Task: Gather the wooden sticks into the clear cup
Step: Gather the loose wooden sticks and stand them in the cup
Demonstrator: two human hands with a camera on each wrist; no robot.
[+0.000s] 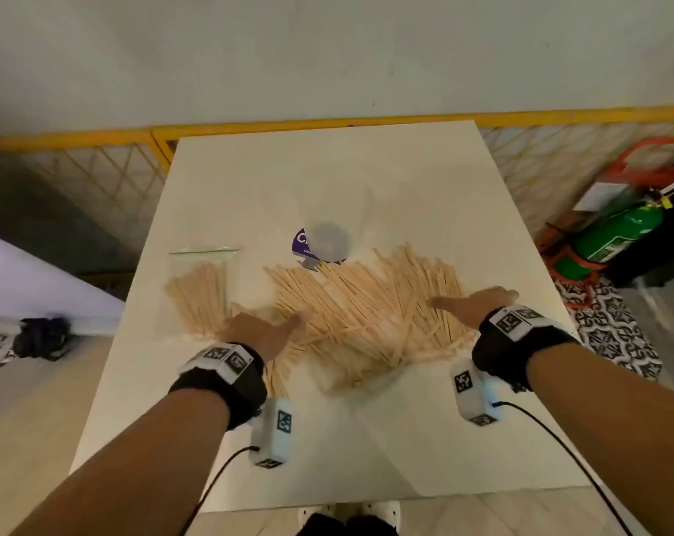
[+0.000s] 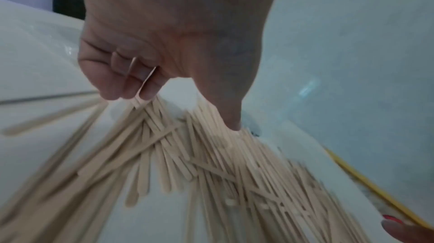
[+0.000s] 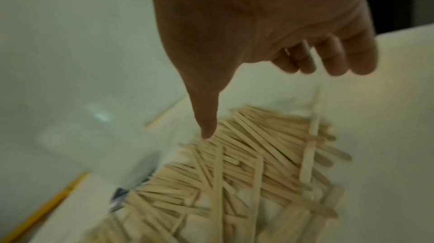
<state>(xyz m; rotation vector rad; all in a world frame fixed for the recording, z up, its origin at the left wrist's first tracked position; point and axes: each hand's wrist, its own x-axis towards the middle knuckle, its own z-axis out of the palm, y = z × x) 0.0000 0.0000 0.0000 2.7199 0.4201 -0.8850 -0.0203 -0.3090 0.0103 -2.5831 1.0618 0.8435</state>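
Observation:
A wide heap of thin wooden sticks (image 1: 366, 307) lies across the middle of the white table (image 1: 327, 179). Just behind the heap stands the clear cup (image 1: 327, 243) with a purple label, and some sticks touch its base. My left hand (image 1: 262, 328) rests on the heap's left edge with its thumb stretched toward the middle. In the left wrist view the left hand (image 2: 180, 109) has its fingers (image 2: 131, 83) down on the sticks (image 2: 211, 163), with one stick caught between them. My right hand (image 1: 474, 301) lies spread over the heap's right side. In the right wrist view a stick (image 3: 312, 117) stands between the right hand's (image 3: 267, 102) fingers.
A clear zip bag (image 1: 200, 288) holding more sticks lies left of the heap. A yellow mesh fence (image 1: 96, 176) runs behind the table. A green cylinder (image 1: 617, 234) in a red stand sits on the floor at the right. Wrist cables trail over the table's near part.

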